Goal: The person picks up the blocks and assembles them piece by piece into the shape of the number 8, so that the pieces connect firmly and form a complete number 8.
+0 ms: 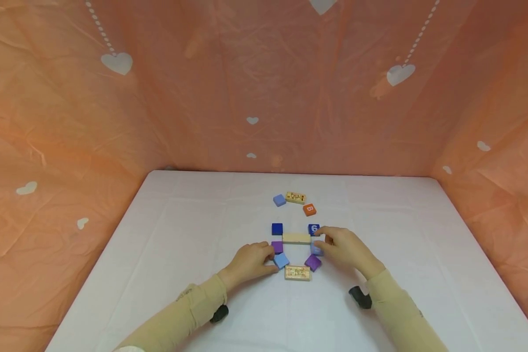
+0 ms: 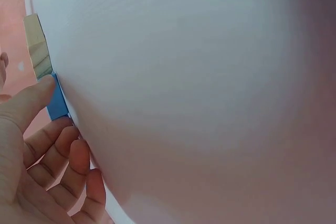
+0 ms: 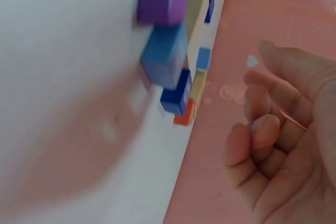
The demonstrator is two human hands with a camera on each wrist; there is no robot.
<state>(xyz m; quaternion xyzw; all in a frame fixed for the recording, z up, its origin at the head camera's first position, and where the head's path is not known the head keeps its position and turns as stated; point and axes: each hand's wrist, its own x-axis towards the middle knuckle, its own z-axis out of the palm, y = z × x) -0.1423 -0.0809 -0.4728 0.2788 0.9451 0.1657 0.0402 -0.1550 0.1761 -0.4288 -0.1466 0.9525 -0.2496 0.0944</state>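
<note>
My left hand (image 1: 251,264) is at the left side of a ring of small blocks, its thumb and fingers around a light blue block (image 1: 281,260) and beside a purple block (image 1: 277,247). In the left wrist view the thumb touches the blue block (image 2: 58,99). Over the right side hovers my right hand (image 1: 345,248), fingers loosely bent, near a dark blue block (image 1: 314,229) and a light blue block (image 1: 317,249). In the right wrist view that hand (image 3: 283,140) holds nothing and stands apart from the blocks.
A plain wooden plank (image 1: 297,238) crosses the ring; a printed plank (image 1: 297,273) lies at its front, a purple block (image 1: 313,262) at front right, a dark blue block (image 1: 277,229) at back left. Farther back are a printed plank (image 1: 296,197), a blue block (image 1: 279,200) and an orange block (image 1: 309,209).
</note>
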